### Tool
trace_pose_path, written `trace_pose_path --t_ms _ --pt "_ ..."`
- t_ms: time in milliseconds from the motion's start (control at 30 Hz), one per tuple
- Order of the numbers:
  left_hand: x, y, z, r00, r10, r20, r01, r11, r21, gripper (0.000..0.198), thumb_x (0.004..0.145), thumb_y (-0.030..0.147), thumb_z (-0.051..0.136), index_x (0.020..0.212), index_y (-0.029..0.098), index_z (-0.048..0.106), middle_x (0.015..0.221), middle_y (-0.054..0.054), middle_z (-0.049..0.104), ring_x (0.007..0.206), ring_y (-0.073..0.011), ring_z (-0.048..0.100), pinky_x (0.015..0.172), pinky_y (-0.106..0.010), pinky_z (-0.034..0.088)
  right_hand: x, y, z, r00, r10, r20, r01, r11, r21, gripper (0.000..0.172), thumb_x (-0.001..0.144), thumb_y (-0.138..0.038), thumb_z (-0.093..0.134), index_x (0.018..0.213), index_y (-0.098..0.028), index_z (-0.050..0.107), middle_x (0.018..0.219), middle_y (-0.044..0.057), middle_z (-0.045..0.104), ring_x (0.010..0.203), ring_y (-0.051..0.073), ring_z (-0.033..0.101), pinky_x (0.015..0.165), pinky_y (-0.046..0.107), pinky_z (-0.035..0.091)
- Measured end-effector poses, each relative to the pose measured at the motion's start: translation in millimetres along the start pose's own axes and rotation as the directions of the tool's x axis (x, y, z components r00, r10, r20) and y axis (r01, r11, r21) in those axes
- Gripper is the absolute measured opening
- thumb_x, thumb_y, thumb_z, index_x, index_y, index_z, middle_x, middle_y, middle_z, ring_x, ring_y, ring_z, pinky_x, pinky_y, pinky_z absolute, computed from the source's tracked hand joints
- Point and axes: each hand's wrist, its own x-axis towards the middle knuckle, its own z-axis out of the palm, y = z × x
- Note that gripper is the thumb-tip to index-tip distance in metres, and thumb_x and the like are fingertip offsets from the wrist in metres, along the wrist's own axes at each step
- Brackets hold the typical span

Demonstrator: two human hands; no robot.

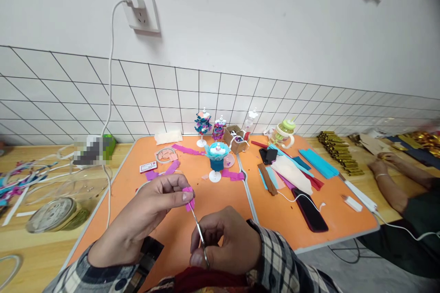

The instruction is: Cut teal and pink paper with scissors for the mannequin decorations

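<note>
My left hand (161,203) pinches a small piece of magenta crepe paper (189,198) between thumb and fingers, above the orange table. In my right hand (225,238) is a pair of small scissors (198,229), its blades pointing up and left. The blade tips meet the lower edge of the paper; whether they are open or closed there I cannot tell. Just beyond my hands stands a small white dress form (215,176) wearing a dark teal band (217,164) and a light blue paper ruffle (225,150). Magenta strips (233,175) lie beside its base.
Two decorated dress forms (202,124) and a small cardboard box (237,138) stand at the back. To the right are a bottle (283,133), folded blue paper (319,163) and a phone (311,210) with a cable. Another person's hands (381,169) rest farther right.
</note>
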Motion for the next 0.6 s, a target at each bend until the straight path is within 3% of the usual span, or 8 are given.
trace_pose_path --t_ms 367,600 --pt "-2.3 -0.6 0.7 1.000 -0.002 -0.003 0.002 0.999 -0.045 0.023 0.063 0.037 0.091 0.062 0.020 0.074 0.057 -0.001 0.063 0.060 -0.0145 0.056 0.056 -0.023 0.045 1.3 -2.5 2.8 0.999 -0.001 -0.035 0.002 1.000 0.010 0.042 0.072 -0.054 0.083 0.071 -0.014 0.069 0.052 -0.004 0.052 0.047 0.008 0.041 0.048 0.022 0.033" --pt "1.1 6.1 -3.0 1.000 -0.014 0.013 0.013 0.996 0.083 0.023 0.059 0.035 0.091 0.059 0.021 0.073 0.056 -0.001 0.062 0.056 -0.0148 0.051 0.050 -0.024 0.040 -3.3 -2.6 -3.4 0.999 -0.006 0.043 0.006 1.000 -0.008 0.036 0.075 -0.049 0.081 0.076 -0.014 0.073 0.055 -0.003 0.054 0.049 0.008 0.043 0.050 0.022 0.036"
